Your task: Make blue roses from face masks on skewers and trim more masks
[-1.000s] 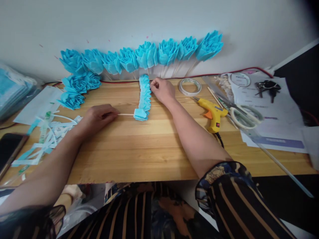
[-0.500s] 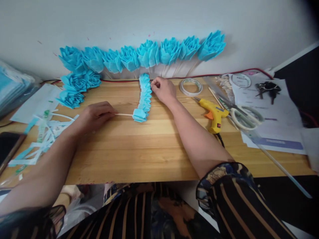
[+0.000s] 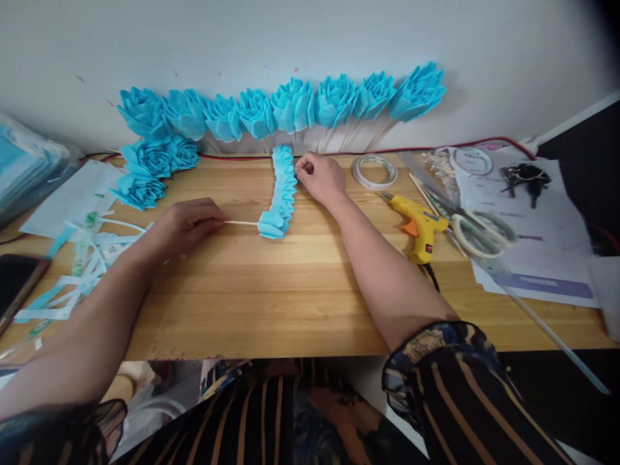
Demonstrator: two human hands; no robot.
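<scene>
My left hand (image 3: 186, 225) pinches a thin wooden stick (image 3: 241, 223) that lies level just over the table. At the stick's right end, the blue petal strip (image 3: 283, 184) is wrapped into a small roll (image 3: 272, 224). From that roll the strip, with its row of pointed folded petals, stretches away from me towards the wall. My right hand (image 3: 322, 177) is at the strip's right edge near the far end, thumb and fingers closed at a petal tip; its exact hold is partly hidden.
Several finished blue flowers (image 3: 293, 106) lean along the wall, with more blue flowers (image 3: 140, 192) at left. To the right are a tape roll (image 3: 356, 173), a yellow glue gun (image 3: 420, 223), scissors (image 3: 484, 240) and keys (image 3: 534, 187). Paper scraps (image 3: 99, 258) and a phone (image 3: 17, 284) lie left.
The whole view has shifted slightly. Both hands stay almost in place, and the roll on the stick has turned a little.
</scene>
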